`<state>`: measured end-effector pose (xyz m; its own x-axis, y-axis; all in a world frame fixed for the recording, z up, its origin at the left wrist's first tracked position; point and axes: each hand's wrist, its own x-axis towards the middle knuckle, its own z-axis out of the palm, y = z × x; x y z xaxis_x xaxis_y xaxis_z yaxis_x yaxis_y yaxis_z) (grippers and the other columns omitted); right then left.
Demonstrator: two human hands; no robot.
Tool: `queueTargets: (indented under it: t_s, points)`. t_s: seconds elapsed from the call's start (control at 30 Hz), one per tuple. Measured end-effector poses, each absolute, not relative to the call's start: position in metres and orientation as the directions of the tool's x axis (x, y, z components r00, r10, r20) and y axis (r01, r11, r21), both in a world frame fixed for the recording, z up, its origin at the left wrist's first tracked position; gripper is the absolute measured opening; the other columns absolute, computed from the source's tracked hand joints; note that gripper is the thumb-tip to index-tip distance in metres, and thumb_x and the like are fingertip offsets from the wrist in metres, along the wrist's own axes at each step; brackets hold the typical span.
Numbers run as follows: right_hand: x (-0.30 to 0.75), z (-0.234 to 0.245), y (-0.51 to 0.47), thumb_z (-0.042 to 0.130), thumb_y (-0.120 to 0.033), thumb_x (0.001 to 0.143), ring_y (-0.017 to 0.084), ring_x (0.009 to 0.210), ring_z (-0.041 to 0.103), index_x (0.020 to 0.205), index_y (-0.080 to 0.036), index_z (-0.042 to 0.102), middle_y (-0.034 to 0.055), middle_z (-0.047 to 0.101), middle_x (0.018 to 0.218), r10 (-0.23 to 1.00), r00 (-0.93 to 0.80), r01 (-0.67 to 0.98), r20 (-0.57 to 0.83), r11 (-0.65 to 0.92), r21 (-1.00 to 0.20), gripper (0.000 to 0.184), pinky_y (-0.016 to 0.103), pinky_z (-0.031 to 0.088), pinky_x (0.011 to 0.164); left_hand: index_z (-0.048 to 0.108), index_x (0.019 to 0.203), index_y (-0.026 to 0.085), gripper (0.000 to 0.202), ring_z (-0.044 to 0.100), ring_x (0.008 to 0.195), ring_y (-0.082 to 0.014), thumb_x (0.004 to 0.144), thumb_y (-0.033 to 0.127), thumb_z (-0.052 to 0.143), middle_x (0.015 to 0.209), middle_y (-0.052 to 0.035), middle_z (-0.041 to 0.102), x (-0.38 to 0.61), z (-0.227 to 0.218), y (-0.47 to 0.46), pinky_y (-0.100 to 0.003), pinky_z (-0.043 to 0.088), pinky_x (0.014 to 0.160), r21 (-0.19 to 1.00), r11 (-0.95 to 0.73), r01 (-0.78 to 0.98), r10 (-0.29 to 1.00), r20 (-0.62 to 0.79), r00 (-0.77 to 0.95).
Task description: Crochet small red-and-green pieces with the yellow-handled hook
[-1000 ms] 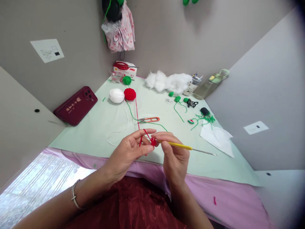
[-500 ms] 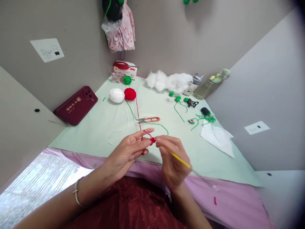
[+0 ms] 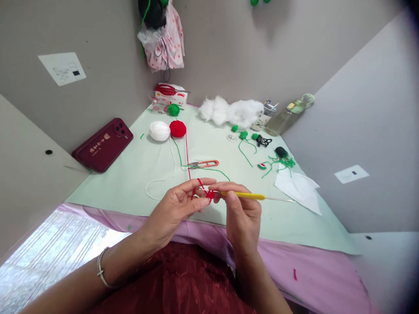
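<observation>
My left hand (image 3: 178,207) pinches a small red crochet piece (image 3: 210,195) and has the red strand looped over its forefinger. The strand runs up the table to a red yarn ball (image 3: 177,128). My right hand (image 3: 240,211) is closed on a yellow-handled crochet hook (image 3: 244,196), which lies almost level, its tip at the red piece and its metal tail pointing right. Both hands hover above the near edge of the pale green table (image 3: 131,179).
White (image 3: 159,131) and green (image 3: 173,110) yarn balls sit by the red one. Orange-handled snips (image 3: 204,164) lie just beyond my hands. A dark red phone (image 3: 103,145) leans at left; stuffing (image 3: 234,111), a bottle (image 3: 288,115), green crochet bits (image 3: 244,136) and white paper (image 3: 299,187) are at right.
My right hand swung the hook from pointing down-right back to nearly level. The left hand kept its pinch on the red piece and barely shifted.
</observation>
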<state>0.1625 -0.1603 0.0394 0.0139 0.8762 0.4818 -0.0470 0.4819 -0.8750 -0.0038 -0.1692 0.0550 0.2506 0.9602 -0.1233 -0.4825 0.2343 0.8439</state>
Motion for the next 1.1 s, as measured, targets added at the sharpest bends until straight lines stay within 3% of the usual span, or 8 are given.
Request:
queueTargets:
  t_s: [0.13, 0.3, 0.5, 0.63, 0.73, 0.87, 1.0, 1.1]
  points:
    - [0.158, 0.038, -0.166, 0.06, -0.019, 0.102, 0.019, 0.084, 0.073, 0.106, -0.026, 0.079, 0.0055, 0.079, 0.095, 0.801, 0.006, 0.164, 0.598, 0.589, -0.791, 0.02, 0.034, 0.062, 0.07, 0.084, 0.115, 0.027, 0.034, 0.049, 0.066, -0.0112, 0.082, 0.035, 0.088, 0.082, 0.0, 0.069, -0.001, 0.054, -0.169, -0.026, 0.033, 0.06, 0.864, 0.222, -0.452, 0.97, -0.146, 0.196]
    - [0.154, 0.032, -0.172, 0.066, -0.009, 0.096, 0.022, 0.095, 0.075, 0.121, -0.031, 0.078, 0.0088, 0.078, 0.111, 0.547, -0.111, 0.499, 0.83, 0.753, -0.429, 0.035, 0.037, 0.064, 0.078, 0.08, 0.123, 0.022, 0.048, 0.044, 0.06, -0.0076, 0.078, 0.033, 0.092, 0.075, 0.0027, 0.064, 0.001, 0.052, -0.167, -0.025, 0.036, 0.064, 0.766, 0.335, -0.548, 0.94, -0.23, 0.254]
    - [0.162, 0.042, -0.166, 0.055, -0.015, 0.104, 0.015, 0.07, 0.066, 0.104, -0.026, 0.077, 0.0017, 0.072, 0.085, 0.784, 0.087, 0.113, 0.614, 0.605, -0.788, 0.025, 0.032, 0.057, 0.064, 0.085, 0.102, 0.02, 0.024, 0.034, 0.051, -0.0038, 0.079, 0.024, 0.091, 0.06, 0.0083, 0.052, -0.004, 0.05, -0.163, -0.023, 0.044, 0.072, 0.7, 0.334, -0.631, 0.942, -0.236, 0.238]
    - [0.155, 0.035, -0.167, 0.063, -0.013, 0.1, 0.02, 0.086, 0.071, 0.111, -0.028, 0.078, 0.005, 0.075, 0.095, 0.728, -0.017, 0.296, 0.686, 0.659, -0.692, 0.024, 0.035, 0.06, 0.073, 0.082, 0.118, 0.025, 0.045, 0.057, 0.075, -0.0101, 0.075, 0.022, 0.094, 0.075, 0.0038, 0.065, 0.002, 0.053, -0.165, -0.022, 0.044, 0.077, 0.758, 0.234, -0.609, 0.972, -0.187, 0.142]
    - [0.148, 0.025, -0.169, 0.066, -0.004, 0.096, 0.021, 0.101, 0.073, 0.124, -0.032, 0.077, 0.0083, 0.079, 0.116, 0.547, -0.05, 0.472, 0.836, 0.75, -0.463, 0.041, 0.037, 0.061, 0.083, 0.08, 0.123, 0.025, 0.049, 0.05, 0.067, -0.0078, 0.076, 0.025, 0.094, 0.071, 0.006, 0.059, 0.004, 0.052, -0.167, -0.023, 0.044, 0.078, 0.742, 0.296, -0.601, 0.955, -0.213, 0.208]
    - [0.15, 0.03, -0.166, 0.063, -0.008, 0.099, 0.02, 0.098, 0.074, 0.114, -0.03, 0.08, 0.0053, 0.081, 0.107, 0.711, 0.038, 0.208, 0.702, 0.682, -0.701, 0.032, 0.035, 0.061, 0.082, 0.083, 0.119, 0.022, 0.038, 0.031, 0.054, -0.0059, 0.082, 0.031, 0.089, 0.059, 0.0091, 0.046, 0.0, 0.046, -0.165, -0.024, 0.044, 0.076, 0.735, 0.387, -0.556, 0.918, -0.25, 0.308]
    - [0.159, 0.041, -0.161, 0.06, -0.025, 0.105, 0.015, 0.073, 0.07, 0.102, -0.026, 0.078, 0.0035, 0.081, 0.095, 0.887, 0.033, -0.125, 0.46, 0.46, -0.879, 0.018, 0.03, 0.059, 0.067, 0.085, 0.114, 0.025, 0.034, 0.046, 0.066, -0.0083, 0.081, 0.031, 0.09, 0.075, 0.0024, 0.064, -0.006, 0.047, -0.163, -0.026, 0.044, 0.083, 0.753, 0.362, -0.549, 0.929, -0.24, 0.283]
    - [0.163, 0.043, -0.164, 0.054, -0.026, 0.107, 0.014, 0.072, 0.07, 0.101, -0.024, 0.075, 0.0036, 0.08, 0.095, 0.895, 0.012, -0.107, 0.447, 0.445, -0.889, 0.022, 0.03, 0.06, 0.069, 0.085, 0.114, 0.027, 0.033, 0.053, 0.076, -0.0107, 0.082, 0.032, 0.088, 0.085, 0.0008, 0.067, -0.008, 0.05, -0.164, -0.026, 0.043, 0.082, 0.795, 0.321, -0.514, 0.944, -0.224, 0.243]
